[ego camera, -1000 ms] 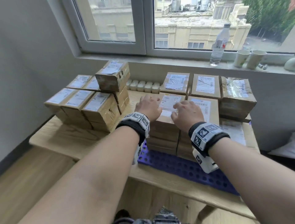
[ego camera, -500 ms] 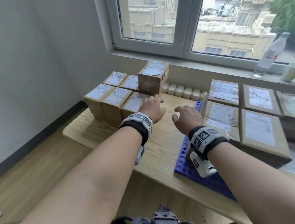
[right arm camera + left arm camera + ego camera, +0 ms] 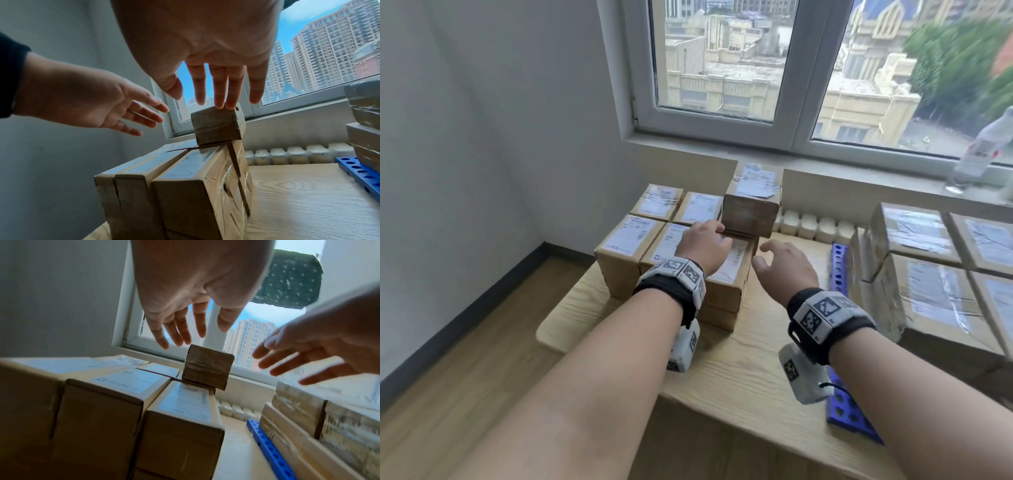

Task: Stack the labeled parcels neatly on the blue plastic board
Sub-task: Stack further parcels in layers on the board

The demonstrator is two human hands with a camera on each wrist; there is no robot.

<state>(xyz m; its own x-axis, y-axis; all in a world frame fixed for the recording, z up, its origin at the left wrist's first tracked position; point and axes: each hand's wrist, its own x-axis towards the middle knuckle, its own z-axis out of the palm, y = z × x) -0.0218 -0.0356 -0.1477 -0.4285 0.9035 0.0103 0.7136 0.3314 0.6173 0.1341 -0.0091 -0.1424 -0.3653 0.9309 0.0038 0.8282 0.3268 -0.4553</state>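
Head view, lower half of the frame: both forearms extend forward over the wooden table [image 3: 739,363]. The left hand [image 3: 702,246] hovers over the unsorted parcels [image 3: 650,253] at frame centre; the right hand [image 3: 784,263] hangs just beside that group. Both hands have spread, relaxed fingers and hold nothing.

At the right of the frame, the blue plastic board [image 3: 837,270] carries the stacked parcels [image 3: 928,270], several side by side and more than one layer high. This portion of the task appears done. The group at centre is not on the board, so roughly half the work appears to remain. One raised parcel [image 3: 753,202] sits on top of that group, farther back, and both hands point toward it; it is the probable next pick.

Beyond the table, a water bottle [image 3: 983,150] stands on the windowsill at upper right.

Wrist views show the palms and separated fingertips [image 3: 220,100] short of the raised parcel; the head view shows only the backs of the hands.
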